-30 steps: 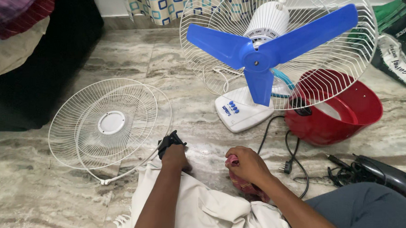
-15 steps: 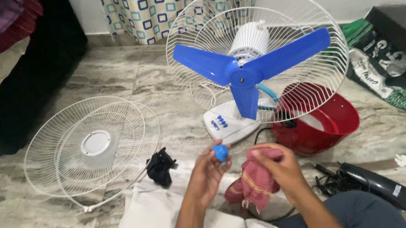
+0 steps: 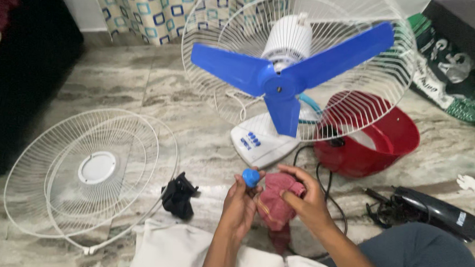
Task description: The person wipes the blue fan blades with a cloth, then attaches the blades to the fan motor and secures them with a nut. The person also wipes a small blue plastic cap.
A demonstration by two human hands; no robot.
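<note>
Cap [image 3: 250, 177], small and blue, sits pinched in your left hand [image 3: 241, 206] fingers, in front of the fan [image 3: 282, 87]. Your right hand [image 3: 310, 198] grips the red cloth [image 3: 275, 204]; wipe around the cap, turning it slowly, pinch firm.

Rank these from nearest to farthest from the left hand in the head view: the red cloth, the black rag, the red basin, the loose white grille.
From the left hand:
1. Red cloth, right beside it, in the right hand.
2. Black rag, on the floor to its left.
3. Red basin up right, and loose white grille far left: too close to call.
</note>
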